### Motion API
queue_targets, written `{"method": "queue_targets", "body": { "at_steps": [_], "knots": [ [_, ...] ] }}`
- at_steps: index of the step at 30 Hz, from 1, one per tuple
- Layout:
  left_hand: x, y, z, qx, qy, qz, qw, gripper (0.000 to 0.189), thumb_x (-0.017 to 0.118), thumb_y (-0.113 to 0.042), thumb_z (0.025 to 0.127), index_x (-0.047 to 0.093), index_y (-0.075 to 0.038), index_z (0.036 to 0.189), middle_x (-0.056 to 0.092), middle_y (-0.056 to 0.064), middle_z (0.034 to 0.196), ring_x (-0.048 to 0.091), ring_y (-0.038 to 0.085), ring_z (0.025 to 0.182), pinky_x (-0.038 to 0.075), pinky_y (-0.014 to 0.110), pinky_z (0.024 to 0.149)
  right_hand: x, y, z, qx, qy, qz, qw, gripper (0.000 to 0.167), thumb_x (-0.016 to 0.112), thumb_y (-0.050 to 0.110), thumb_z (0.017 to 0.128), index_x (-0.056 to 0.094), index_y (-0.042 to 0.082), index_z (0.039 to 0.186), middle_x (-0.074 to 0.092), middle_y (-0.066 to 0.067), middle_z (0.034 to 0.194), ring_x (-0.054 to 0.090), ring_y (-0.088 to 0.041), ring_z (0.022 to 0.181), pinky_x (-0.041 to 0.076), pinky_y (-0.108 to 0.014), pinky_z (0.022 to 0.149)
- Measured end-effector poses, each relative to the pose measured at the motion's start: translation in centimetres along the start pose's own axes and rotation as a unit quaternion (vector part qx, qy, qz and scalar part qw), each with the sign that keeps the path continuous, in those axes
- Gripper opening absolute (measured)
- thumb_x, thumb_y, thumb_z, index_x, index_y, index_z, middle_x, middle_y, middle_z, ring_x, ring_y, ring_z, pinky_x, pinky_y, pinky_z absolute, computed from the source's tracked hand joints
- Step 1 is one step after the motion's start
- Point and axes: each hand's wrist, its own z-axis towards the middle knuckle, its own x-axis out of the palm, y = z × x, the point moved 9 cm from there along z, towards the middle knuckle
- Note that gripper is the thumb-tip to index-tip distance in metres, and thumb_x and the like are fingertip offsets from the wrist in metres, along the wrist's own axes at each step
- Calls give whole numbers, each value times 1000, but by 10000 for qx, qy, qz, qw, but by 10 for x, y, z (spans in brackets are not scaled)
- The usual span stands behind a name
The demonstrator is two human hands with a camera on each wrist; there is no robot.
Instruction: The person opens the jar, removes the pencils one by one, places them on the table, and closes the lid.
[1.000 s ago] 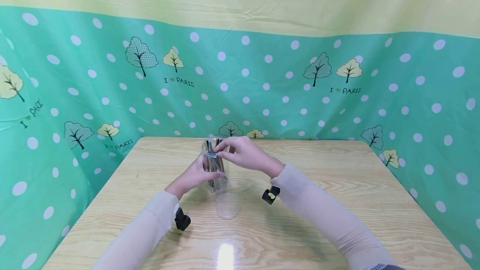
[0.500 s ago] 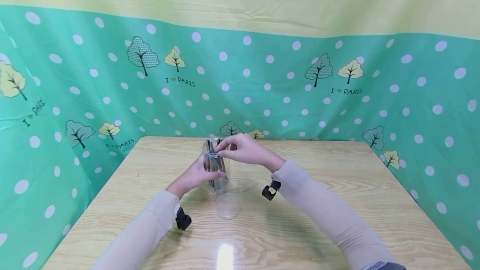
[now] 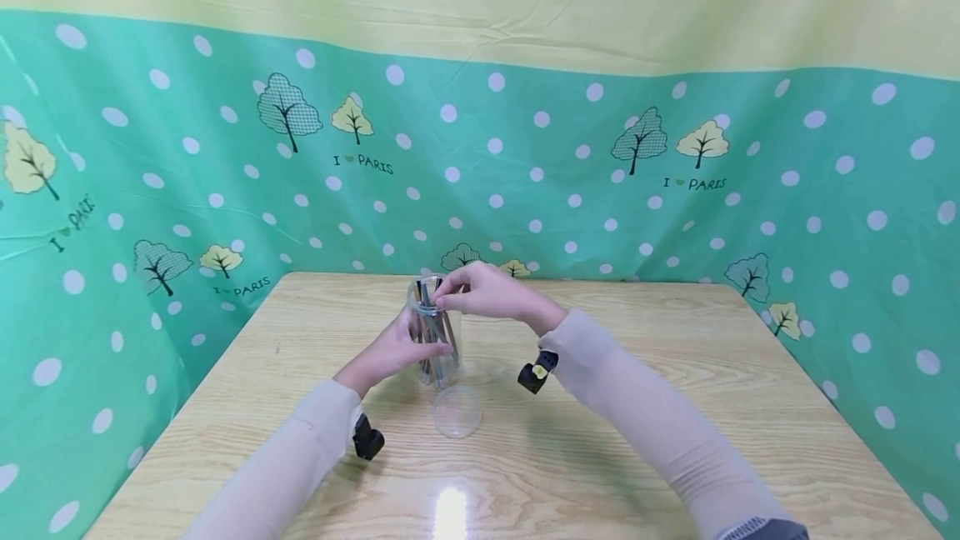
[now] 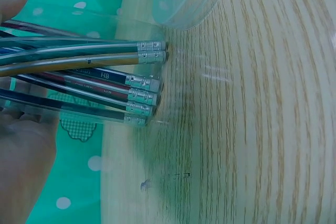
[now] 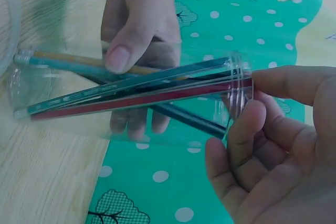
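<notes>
A clear plastic jar stands at the table's far middle, holding several pencils with their eraser ends down. My left hand grips the jar around its side, thumb in front and fingers behind it. In the left wrist view, metal ferrules show near the jar's bottom. My right hand is at the jar's mouth, thumb and index finger pinching the upper end of a red pencil. Its other fingers curl beside the rim. A round clear lid lies on the table in front of the jar.
The light wood table reaches back to a green dotted curtain behind and at both sides. Black wrist cameras hang at each sleeve cuff.
My right hand has risen slightly at the jar's mouth. The left hand keeps its grip on the jar, and the lid stays where it was.
</notes>
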Motion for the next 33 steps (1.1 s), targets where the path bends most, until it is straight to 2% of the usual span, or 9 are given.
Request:
{"method": "queue_targets", "body": {
  "at_steps": [4, 9, 12, 17, 25, 29, 33],
  "knots": [
    [1, 0, 0, -21, 7, 18, 10000, 86, 81, -16, 85, 30, -24, 153, 52, 9, 142, 50, 27, 127, 38, 49, 109, -1, 1, 1, 64, -2, 30, 10000, 16, 66, 16, 97, 77, 11, 106, 73, 5, 97, 60, -12, 81, 52, -26, 73],
    [0, 1, 1, -17, -16, 65, 10000, 85, 81, -17, 85, 30, -23, 153, 52, 10, 142, 50, 28, 127, 36, 51, 110, -3, 6, -1, -124, -17, -227, 9997, 16, 65, 16, 98, 77, 10, 107, 74, 4, 98, 66, -11, 89, 55, -26, 78],
    [-1, 2, 1, -40, -50, 86, 9999, 85, 82, -16, 85, 30, -25, 153, 53, 11, 142, 50, 28, 127, 37, 52, 109, -5, 11, -3, -264, -151, -396, 9988, 17, 65, 17, 99, 76, 8, 108, 74, 4, 98, 65, -10, 83, 54, -25, 74],
    [0, 2, 1, -98, -49, 74, 9999, 91, 82, -16, 85, 25, -27, 156, 54, 10, 141, 52, 29, 126, 38, 53, 109, -18, 23, -8, -490, -638, -561, 9952, 20, 65, 21, 100, 76, 7, 107, 74, 1, 95, 59, -12, 74, 50, -25, 67],
    [-1, 2, 2, -46, -118, 184, 9998, 87, 81, -12, 85, 29, -19, 154, 51, 10, 145, 47, 28, 132, 31, 52, 114, -44, 42, -18, -693, -1397, -477, 9866, 16, 67, 23, 98, 78, 12, 104, 74, 4, 93, 65, -9, 81, 55, -25, 74],
    [0, -3, 1, -50, -122, 217, 9997, 83, 80, -9, 86, 31, -15, 153, 53, 13, 143, 48, 29, 131, 31, 52, 114, -57, 50, -25, -909, -1720, -370, 9802, 15, 68, 23, 98, 78, 13, 103, 73, 7, 92, 69, -13, 83, 56, -26, 75],
    [0, -1, 1, -178, -165, 265, 9994, 84, 81, -11, 85, 32, -17, 153, 57, 13, 136, 52, 29, 127, 34, 52, 112, -70, 58, -31, -1111, -2053, -328, 9718, 15, 69, 22, 97, 78, 10, 103, 74, 4, 91, 68, -13, 76, 55, -28, 67]
  ]
}}
